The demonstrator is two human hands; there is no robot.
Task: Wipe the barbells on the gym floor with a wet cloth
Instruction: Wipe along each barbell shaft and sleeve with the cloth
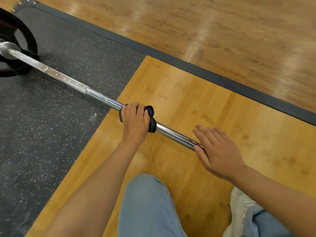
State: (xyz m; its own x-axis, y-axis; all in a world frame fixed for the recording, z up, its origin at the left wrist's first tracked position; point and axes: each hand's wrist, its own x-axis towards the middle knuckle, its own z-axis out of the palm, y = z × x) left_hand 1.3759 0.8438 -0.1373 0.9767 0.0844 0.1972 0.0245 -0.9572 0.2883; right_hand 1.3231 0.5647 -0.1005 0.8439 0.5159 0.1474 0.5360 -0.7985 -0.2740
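While your barbell (102, 98) lies slantwise across the speckled rubber mat (51, 117) and the wooden platform (196, 100), its black weight plate (29, 41) is cut off at the frame's left edge. Your left hand (135, 122) reaches forward, fingers curled round the dark cloth (151, 120) wrapped on the shaft. Your right hand (218, 151) lies flat, fingers straight and slightly spread, covering the shaft's nearer stretch; whether the palm presses it is unclear.

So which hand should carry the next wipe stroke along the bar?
Left. The left hand already grips the dark cloth wrapped round the barbell; the right hand is flat and open, only resting on the bar.
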